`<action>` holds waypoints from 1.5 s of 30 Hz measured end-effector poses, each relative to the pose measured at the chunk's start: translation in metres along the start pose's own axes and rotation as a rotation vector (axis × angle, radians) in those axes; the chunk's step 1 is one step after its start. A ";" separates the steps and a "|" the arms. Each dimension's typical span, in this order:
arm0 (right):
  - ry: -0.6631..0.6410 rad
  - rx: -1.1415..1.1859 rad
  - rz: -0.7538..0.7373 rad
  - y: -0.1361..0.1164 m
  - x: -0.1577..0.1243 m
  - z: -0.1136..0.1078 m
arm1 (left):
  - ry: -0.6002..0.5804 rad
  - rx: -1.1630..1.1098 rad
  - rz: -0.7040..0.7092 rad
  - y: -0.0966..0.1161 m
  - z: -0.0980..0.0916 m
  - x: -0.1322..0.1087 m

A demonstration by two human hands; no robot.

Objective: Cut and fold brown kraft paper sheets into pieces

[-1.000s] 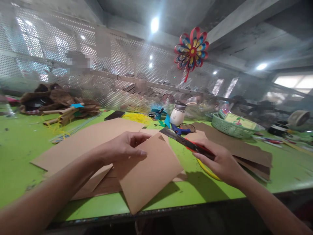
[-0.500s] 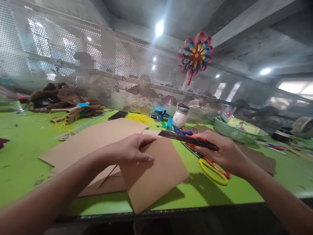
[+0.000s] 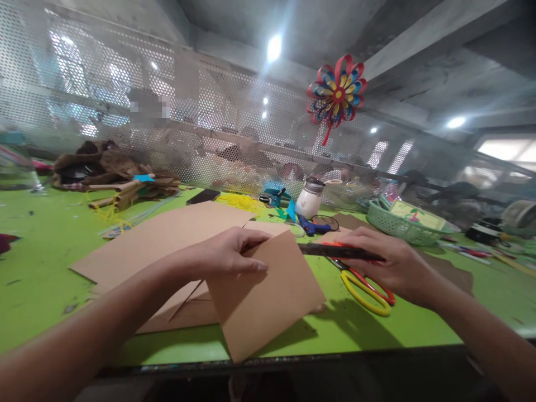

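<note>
My left hand (image 3: 234, 254) pinches a small piece of brown card (image 3: 270, 301), thumb on the near face and fingers behind it. The card is tilted up, its lower corner near the table's front edge. My right hand (image 3: 383, 262) is closed around a black-and-orange utility knife (image 3: 347, 251). The knife's front end meets the card's upper right edge and its tip is hidden behind the card. Under the right hand lie scissors (image 3: 366, 293) with yellow and red handles. Larger brown card sheets (image 3: 167, 237) lie flat beneath and behind my left hand.
At the back stand a white bottle (image 3: 310, 201) and a blue glue gun (image 3: 314, 225), near a phone (image 3: 203, 196) and yellow shredded strands (image 3: 238, 202). A green basket (image 3: 385, 223) is at right. Brown rolls (image 3: 125, 195) lie at left. A paper flower (image 3: 338, 95) hangs above.
My right hand has shifted slightly right and down, and the knife's tip has passed from view in front to behind the card's edge. The left hand has barely moved.
</note>
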State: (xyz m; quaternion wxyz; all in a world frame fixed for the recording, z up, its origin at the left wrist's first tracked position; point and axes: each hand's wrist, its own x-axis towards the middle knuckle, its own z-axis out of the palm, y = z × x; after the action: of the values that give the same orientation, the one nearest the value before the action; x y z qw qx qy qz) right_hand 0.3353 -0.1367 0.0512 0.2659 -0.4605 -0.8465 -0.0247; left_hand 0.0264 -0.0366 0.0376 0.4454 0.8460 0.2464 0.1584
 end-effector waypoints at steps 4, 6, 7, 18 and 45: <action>-0.144 0.040 0.023 0.004 -0.012 0.002 | 0.025 -0.032 -0.001 -0.005 -0.002 0.000; -0.220 0.046 0.055 0.005 -0.020 0.004 | 0.038 -0.003 0.010 -0.004 -0.006 0.000; -0.251 0.049 0.069 0.005 -0.024 0.005 | 0.033 0.015 0.008 -0.002 -0.008 0.000; -0.401 -0.009 0.358 -0.006 -0.090 0.017 | -0.189 0.321 -0.115 -0.012 -0.002 0.050; -0.393 -0.034 0.359 -0.060 -0.125 0.050 | -0.047 0.772 0.440 -0.035 0.072 0.027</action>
State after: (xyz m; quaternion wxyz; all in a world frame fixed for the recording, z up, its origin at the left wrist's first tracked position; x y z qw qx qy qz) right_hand 0.3203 -0.2525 -0.0386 0.0888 -0.6035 -0.7862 0.0987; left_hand 0.0741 -0.0537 -0.0299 0.0582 0.9860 0.0915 0.1266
